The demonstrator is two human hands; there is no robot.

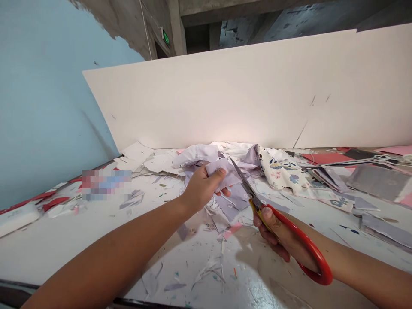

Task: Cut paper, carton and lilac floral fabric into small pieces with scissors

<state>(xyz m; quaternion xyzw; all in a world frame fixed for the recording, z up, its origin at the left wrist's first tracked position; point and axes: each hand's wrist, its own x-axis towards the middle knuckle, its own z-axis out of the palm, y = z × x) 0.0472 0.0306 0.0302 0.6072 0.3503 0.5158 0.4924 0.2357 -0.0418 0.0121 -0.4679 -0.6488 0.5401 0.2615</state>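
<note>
My left hand (202, 186) is closed on a piece of pale lilac fabric (225, 176), pinching it between thumb and fingers above the worktable (64, 240). My right hand (277, 234) grips a pair of scissors with red handles (305, 246). The metal blades (243, 180) point up and to the left, with their tips at the edge of the held fabric. More lilac fabric (236, 199) hangs and lies just below the held piece.
A floral-print cloth (283, 169) and other fabric pieces (376, 182) are heaped at the back right. Small offcuts (212, 266) litter the white tabletop. A large white board (257, 94) leans along the back. A blue wall (41, 107) stands at the left.
</note>
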